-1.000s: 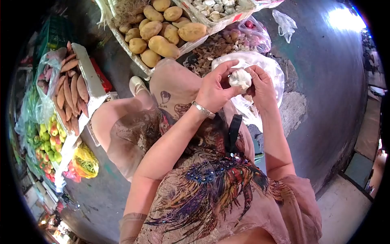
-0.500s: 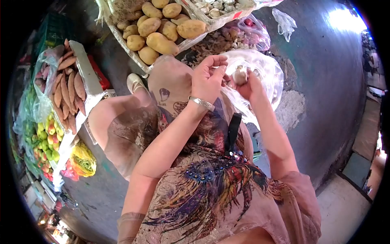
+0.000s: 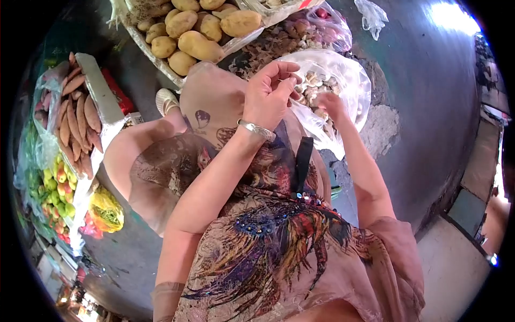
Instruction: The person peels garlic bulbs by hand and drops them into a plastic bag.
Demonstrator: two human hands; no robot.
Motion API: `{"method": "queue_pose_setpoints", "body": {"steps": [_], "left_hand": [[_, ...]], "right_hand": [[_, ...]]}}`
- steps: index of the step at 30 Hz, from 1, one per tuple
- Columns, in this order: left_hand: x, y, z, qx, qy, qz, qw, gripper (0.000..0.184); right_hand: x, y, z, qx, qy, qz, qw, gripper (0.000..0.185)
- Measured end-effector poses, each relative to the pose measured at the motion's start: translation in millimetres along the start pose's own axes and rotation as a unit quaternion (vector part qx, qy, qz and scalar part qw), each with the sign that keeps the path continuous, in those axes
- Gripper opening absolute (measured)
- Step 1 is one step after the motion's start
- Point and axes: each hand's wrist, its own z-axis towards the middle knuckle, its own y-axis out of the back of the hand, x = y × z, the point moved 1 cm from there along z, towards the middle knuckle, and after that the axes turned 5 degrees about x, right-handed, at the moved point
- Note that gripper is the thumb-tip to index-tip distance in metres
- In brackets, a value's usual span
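My left hand [image 3: 269,92], with a silver bracelet at its wrist, is held above my knee beside a white plastic bag [image 3: 357,88]. Its fingers are curled toward the thumb, and whatever they pinch is too small or hidden to name. Inside the open bag lie many garlic bulbs and cloves [image 3: 319,86]. Over the bag's near right part is my right hand [image 3: 331,105], smeared by motion, its fingers pointing left above the garlic. Whether it still holds a bulb does not show.
Potatoes [image 3: 201,45] fill a white foam box ahead of me. Papery skins [image 3: 257,53] litter the floor near a bag with reddish contents [image 3: 335,32]. On the left are sweet potatoes [image 3: 80,121], green and red fruit [image 3: 59,188] and a yellow bag [image 3: 106,210].
My right hand, which held up a garlic bulb, has moved slightly down and the bulb no longer shows in it. My left hand stays curled. The view has shifted a little.
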Motion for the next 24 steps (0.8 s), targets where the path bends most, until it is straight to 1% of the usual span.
{"method": "queue_pose_setpoints", "body": {"steps": [1,2,3,5,7,8,10,12,13,14,16,18,20,21,22,23,24], "left_hand": [[-2,-1,-1,0.003,0.002,0.007,1.000,0.021],[-2,-2,-2,0.006,0.004,0.015,1.000,0.021],[-2,-1,-2,0.007,0.006,0.015,1.000,0.021],[-2,-1,-1,0.019,0.009,0.020,1.000,0.021],[-2,-1,0,0.020,0.011,0.017,1.000,0.020],[-2,-1,-1,0.020,0.012,0.015,1.000,0.020],[-3,-1,0,0.023,0.015,0.019,0.999,0.020],[-2,-2,0,0.027,0.014,0.025,0.999,0.019],[-2,-2,0,0.029,0.007,0.018,0.999,0.019],[-1,-2,-1,0.030,0.002,0.012,0.999,0.019],[-1,-2,-1,0.029,0.001,0.011,1.000,0.019],[0,-4,0,0.032,-0.001,0.010,0.999,0.019],[-1,-4,-1,0.025,0.012,0.017,0.999,0.019],[-1,-3,0,0.024,0.010,0.018,1.000,0.019],[1,-2,1,0.028,0.010,0.028,0.999,0.019],[1,-2,2,0.033,0.011,0.038,0.999,0.019],[2,-2,2,0.025,0.023,0.054,0.998,0.020]], "right_hand": [[-33,10,12,-0.026,0.041,-0.089,0.995,0.031],[-63,23,18,-0.026,0.039,-0.089,0.995,0.031],[-90,36,20,-0.123,0.045,-0.230,0.964,0.032],[-107,49,8,-0.217,0.047,-0.365,0.904,0.035],[-102,57,-12,-0.322,0.093,-0.465,0.820,0.043],[-98,58,-20,-0.319,0.092,-0.466,0.820,0.043],[-80,52,-34,-0.225,0.018,-0.477,0.849,0.054],[-108,57,-17,-0.219,0.007,-0.471,0.855,0.054],[-110,55,-13,-0.212,-0.002,-0.465,0.860,0.055],[-113,55,-12,-0.210,0.000,-0.464,0.860,0.055],[-100,53,-22,-0.154,-0.017,-0.415,0.896,0.057],[-135,61,6,-0.159,-0.002,-0.423,0.892,0.054],[-132,62,11,-0.162,0.016,-0.432,0.887,0.052],[-104,54,-3,-0.086,-0.033,-0.164,0.982,0.047],[-76,41,-19,-0.002,-0.081,0.118,0.990,0.043],[-58,27,-30,0.012,-0.036,0.198,0.980,0.044],[-47,26,-28,0.125,-0.038,0.288,0.949,0.049]]}}
